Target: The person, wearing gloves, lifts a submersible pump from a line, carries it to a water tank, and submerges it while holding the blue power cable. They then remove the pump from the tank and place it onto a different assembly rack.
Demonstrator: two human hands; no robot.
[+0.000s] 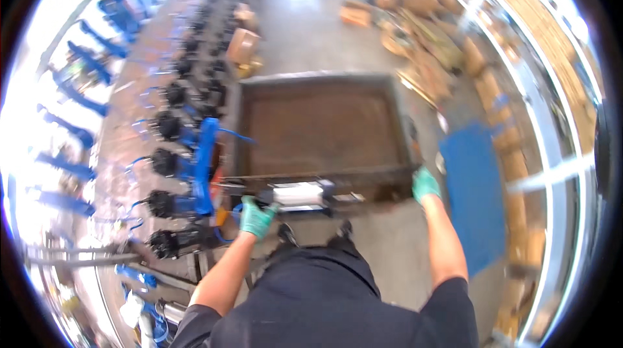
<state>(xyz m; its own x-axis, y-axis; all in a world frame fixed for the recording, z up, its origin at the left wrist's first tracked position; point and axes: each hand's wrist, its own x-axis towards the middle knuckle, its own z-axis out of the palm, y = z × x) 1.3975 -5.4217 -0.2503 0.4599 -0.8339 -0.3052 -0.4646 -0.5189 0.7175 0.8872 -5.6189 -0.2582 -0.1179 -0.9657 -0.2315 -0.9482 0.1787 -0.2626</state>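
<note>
A silver cylinder with black end blocks and a rod on its right lies crosswise at the near side of a dark metal tank. My left hand, in a green glove, is at the cylinder's left black end, with thumb and fingers bent around it. Far to the right, my right hand, gloved in green too, touches the tank's near right corner. Its fingertips are blurred and partly hidden, so their grip does not show. Brownish liquid or a brown bottom fills the tank's inside.
Left of the tank a long bench carries a row of black fittings and blue parts, with an upright blue bar at its edge. A blue mat lies on the right floor beside shelving. Cardboard boxes stand beyond.
</note>
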